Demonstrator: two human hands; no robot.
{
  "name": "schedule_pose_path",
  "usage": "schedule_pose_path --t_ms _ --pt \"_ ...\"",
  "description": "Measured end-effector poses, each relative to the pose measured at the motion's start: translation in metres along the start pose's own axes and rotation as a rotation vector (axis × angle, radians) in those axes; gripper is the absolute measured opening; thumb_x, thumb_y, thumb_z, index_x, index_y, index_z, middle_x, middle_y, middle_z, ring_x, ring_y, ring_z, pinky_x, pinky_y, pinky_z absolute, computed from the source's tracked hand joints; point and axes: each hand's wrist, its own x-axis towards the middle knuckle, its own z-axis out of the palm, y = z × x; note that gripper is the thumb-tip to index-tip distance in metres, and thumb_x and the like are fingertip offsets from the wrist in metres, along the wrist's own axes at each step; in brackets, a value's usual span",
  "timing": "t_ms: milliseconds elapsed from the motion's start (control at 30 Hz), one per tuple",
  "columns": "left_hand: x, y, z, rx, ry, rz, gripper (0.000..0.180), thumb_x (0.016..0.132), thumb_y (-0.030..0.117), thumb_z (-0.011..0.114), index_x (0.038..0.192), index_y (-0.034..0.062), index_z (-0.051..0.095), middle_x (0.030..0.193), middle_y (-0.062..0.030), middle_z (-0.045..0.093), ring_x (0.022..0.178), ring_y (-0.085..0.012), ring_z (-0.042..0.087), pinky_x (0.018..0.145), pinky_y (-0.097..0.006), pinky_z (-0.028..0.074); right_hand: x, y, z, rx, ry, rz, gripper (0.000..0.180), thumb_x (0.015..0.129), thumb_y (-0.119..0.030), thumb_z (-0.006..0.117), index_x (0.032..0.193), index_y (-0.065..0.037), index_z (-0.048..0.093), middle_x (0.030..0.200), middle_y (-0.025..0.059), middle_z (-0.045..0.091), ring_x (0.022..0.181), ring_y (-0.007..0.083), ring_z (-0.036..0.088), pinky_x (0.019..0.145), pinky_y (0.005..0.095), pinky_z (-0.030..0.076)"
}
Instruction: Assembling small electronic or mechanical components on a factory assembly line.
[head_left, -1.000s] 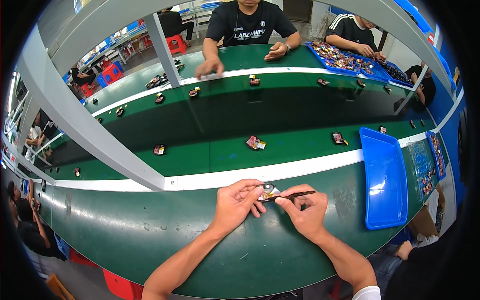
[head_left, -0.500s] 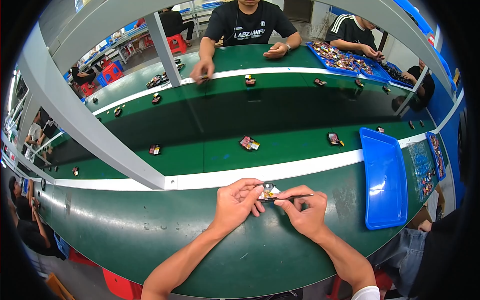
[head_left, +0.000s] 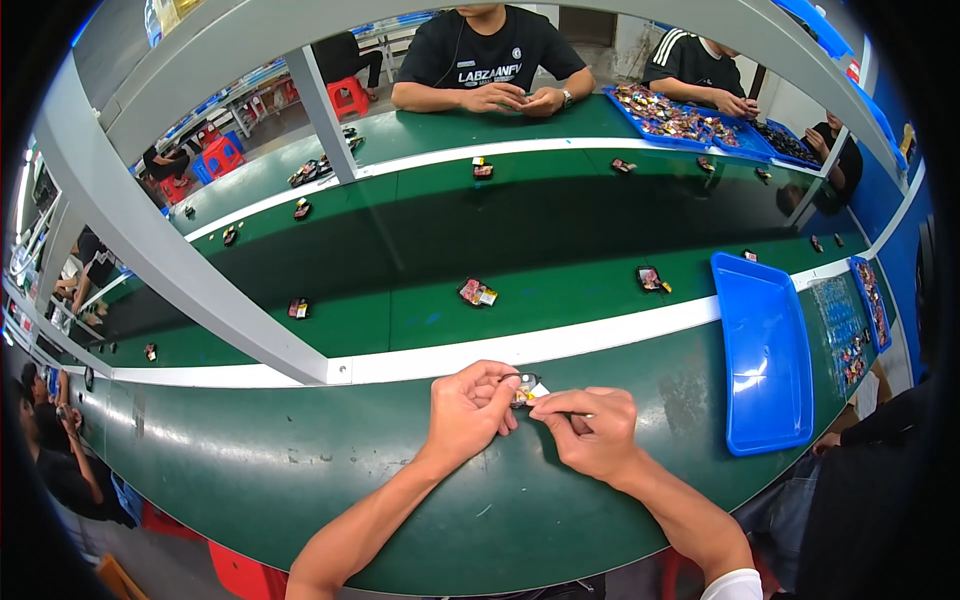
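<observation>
My left hand is closed on a small black-rimmed piece with a pale top and yellow and white patches. Its thumb lies along the near side and the fingers curl behind. My right hand pinches thumb and forefinger together at the piece's lower right corner; whatever lies between those fingertips is too small to make out. Both hands are held over the near green tabletop. Beyond them, on the green conveyor belt, lie similar small black pieces with coloured wrappers, one almost straight ahead.
An unfilled blue tray rests at my right, near a tray of small wrapped pieces. A white rail and a grey post border the belt. Across sits a co-worker; heaped blue trays stand at far right.
My right hand has drawn in to the piece's corner; the thin dark strip at its fingers no longer shows. Belt pieces have shifted left. The co-worker opposite has brought both hands together.
</observation>
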Motion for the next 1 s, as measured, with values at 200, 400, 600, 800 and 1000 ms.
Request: schedule_pose_path --t_ms 200,400,600,800,1000 --pt "0.021 0.004 -0.007 0.159 0.157 0.008 0.011 0.097 0.004 0.063 0.104 -0.0048 0.067 0.077 -0.0107 0.069 0.057 -0.0134 0.067 0.045 -0.026 0.051 0.005 0.012 -0.006 0.039 0.142 -0.012 0.016 0.074 0.004 0.082 0.085 -0.004 0.074 0.083 0.004 0.078 0.042 0.0078 0.046 0.044 0.024 0.036" --pt "0.094 -0.002 -0.114 0.728 0.588 0.243 0.016 0.095 0.008 0.064 0.096 -0.0073 0.069 0.084 -0.0152 0.069 0.057 -0.0204 0.068 0.045 -0.033 0.052 0.006 0.017 -0.016 0.016 0.211 0.063 0.015 0.076 0.002 0.082 0.088 -0.003 0.074 0.082 0.0023 0.076 0.04 0.0067 0.036 0.043 0.0239 0.032" --pt "0.111 0.036 -0.103 1.269 0.656 0.435 0.016 0.09 0.012 0.062 0.088 0.0029 0.075 0.092 -0.0156 0.07 0.084 -0.0404 0.069 0.074 -0.049 0.055 0.0 0.027 -0.014 -0.015 0.12 0.021 0.017 0.077 0.003 0.081 0.091 -0.002 0.074 0.094 0.0055 0.079 0.041 0.0049 0.041 0.042 0.0214 0.034" --pt "0.149 0.025 -0.076 1.013 0.216 0.071 0.022 0.083 0.025 0.077 0.087 0.0033 0.076 0.081 -0.0107 0.074 0.077 -0.0245 0.07 0.074 -0.038 0.055 -0.002 0.028 -0.015 -0.034 0.089 0.008 0.018 0.076 0.002 0.082 0.091 -0.002 0.074 0.093 0.0051 0.079 0.04 0.0058 0.041 0.042 0.0217 0.034" --pt "0.141 0.032 -0.07 0.797 0.106 -0.045 0.019 0.09 0.016 0.073 0.085 -0.0025 0.069 0.071 -0.0067 0.069 0.055 -0.0119 0.061 0.049 -0.029 0.046 0.0 0.027 -0.016 -0.018 0.131 0.061 0.018 0.075 -0.001 0.083 0.091 -0.006 0.075 0.06 0.0014 0.062 0.038 0.0078 0.034 0.042 0.0254 0.03"
